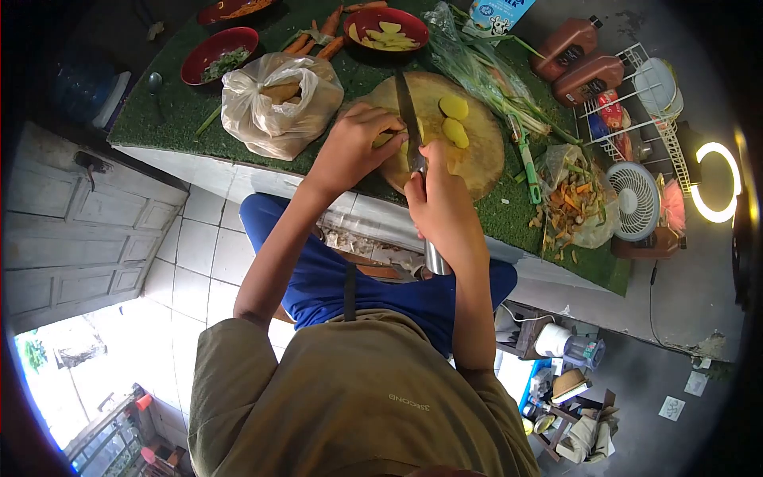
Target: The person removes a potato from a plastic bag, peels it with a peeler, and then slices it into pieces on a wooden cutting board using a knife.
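Observation:
My right hand [445,203] grips a kitchen knife [407,103] by its metal handle, the blade pointing away from me over a round wooden cutting board [481,163]. Close to the blade's left side, my left hand [356,147] has its fingers curled over a yellow potato piece [389,140], mostly hidden by the fingers. To the right of the knife, round potato slices [455,131] lie flat on the board. Just beyond the board stands a red bowl [417,46] with more pale yellow slices in it.
A plastic bag [278,119] sits left of the board, near a red bowl of chopped greens [195,63]. Carrots [318,40], leeks in plastic [485,63], a green-handled peeler [528,167] and a bag of peelings [579,203] surround it. A wire rack [675,151] stands far right.

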The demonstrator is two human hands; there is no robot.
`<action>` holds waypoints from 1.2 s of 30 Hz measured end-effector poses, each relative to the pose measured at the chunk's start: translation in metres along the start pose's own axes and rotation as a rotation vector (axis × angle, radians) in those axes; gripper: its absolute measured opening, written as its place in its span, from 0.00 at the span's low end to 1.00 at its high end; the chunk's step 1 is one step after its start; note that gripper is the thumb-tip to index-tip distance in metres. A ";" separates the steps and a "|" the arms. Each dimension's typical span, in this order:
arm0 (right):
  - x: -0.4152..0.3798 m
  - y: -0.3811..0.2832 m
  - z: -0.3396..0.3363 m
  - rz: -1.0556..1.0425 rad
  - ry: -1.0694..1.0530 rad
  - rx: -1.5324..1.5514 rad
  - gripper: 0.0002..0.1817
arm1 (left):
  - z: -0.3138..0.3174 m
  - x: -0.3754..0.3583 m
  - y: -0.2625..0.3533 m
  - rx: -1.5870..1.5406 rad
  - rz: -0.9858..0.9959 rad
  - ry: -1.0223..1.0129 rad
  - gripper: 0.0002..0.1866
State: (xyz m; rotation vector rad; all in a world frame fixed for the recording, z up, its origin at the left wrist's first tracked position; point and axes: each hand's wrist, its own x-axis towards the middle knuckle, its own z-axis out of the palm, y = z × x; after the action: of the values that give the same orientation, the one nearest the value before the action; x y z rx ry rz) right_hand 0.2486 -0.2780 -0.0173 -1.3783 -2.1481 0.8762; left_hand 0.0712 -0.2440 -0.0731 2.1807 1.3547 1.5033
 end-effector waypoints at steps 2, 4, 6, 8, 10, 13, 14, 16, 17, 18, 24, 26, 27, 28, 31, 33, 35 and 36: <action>-0.001 -0.002 -0.002 -0.011 0.021 -0.015 0.19 | 0.000 0.000 0.000 0.007 -0.004 -0.006 0.09; -0.003 -0.008 -0.008 0.006 0.026 -0.020 0.19 | 0.000 -0.001 -0.001 0.024 -0.012 -0.008 0.09; -0.006 -0.013 -0.011 0.015 0.042 -0.029 0.19 | 0.002 -0.002 -0.003 0.024 -0.002 0.005 0.09; -0.009 -0.017 -0.013 0.015 0.049 -0.035 0.19 | 0.002 -0.003 -0.003 0.022 0.002 0.012 0.08; -0.011 -0.020 -0.014 0.002 0.052 -0.039 0.19 | 0.001 -0.002 -0.001 0.019 0.003 0.013 0.08; -0.013 -0.026 -0.014 0.030 0.026 -0.039 0.19 | 0.001 -0.002 0.000 0.014 0.001 0.015 0.07; -0.013 -0.026 -0.013 0.019 0.035 -0.044 0.19 | 0.001 -0.002 0.000 0.013 -0.003 0.014 0.07; -0.013 -0.025 -0.011 -0.004 0.054 -0.055 0.19 | 0.001 -0.003 0.000 0.012 -0.010 0.012 0.07; -0.013 -0.026 -0.012 -0.006 0.053 -0.061 0.19 | 0.001 -0.003 0.000 0.017 -0.008 0.010 0.07; -0.013 -0.028 -0.012 -0.007 0.052 -0.067 0.19 | 0.001 -0.003 0.000 0.021 -0.007 0.008 0.07; -0.008 -0.025 -0.008 -0.007 0.024 -0.033 0.19 | 0.000 -0.002 0.000 0.026 -0.012 0.000 0.08; -0.003 -0.014 0.000 -0.022 0.039 -0.051 0.18 | 0.000 -0.002 0.000 0.023 -0.004 -0.007 0.08; 0.001 -0.008 0.006 -0.034 0.054 -0.075 0.17 | 0.000 -0.002 0.000 0.015 0.007 -0.002 0.08; 0.003 -0.005 0.008 -0.051 0.072 -0.101 0.16 | 0.000 -0.001 0.000 0.009 0.021 0.006 0.08; 0.004 -0.004 0.003 -0.034 0.048 -0.121 0.16 | 0.002 -0.002 -0.003 0.025 0.037 0.028 0.07; 0.001 -0.012 -0.008 0.024 0.032 -0.082 0.17 | 0.003 -0.003 -0.002 0.033 0.004 0.022 0.07; -0.003 -0.017 -0.013 0.042 0.035 -0.059 0.17 | 0.002 -0.004 -0.001 0.036 -0.017 0.016 0.07; -0.005 -0.017 -0.014 0.032 0.050 -0.056 0.17 | 0.001 -0.004 0.000 0.035 -0.019 0.014 0.07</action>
State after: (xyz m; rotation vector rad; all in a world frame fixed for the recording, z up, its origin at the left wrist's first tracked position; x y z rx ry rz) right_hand 0.2492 -0.2838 0.0049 -1.4503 -2.1335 0.7912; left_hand 0.0717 -0.2464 -0.0762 2.1759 1.4124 1.5016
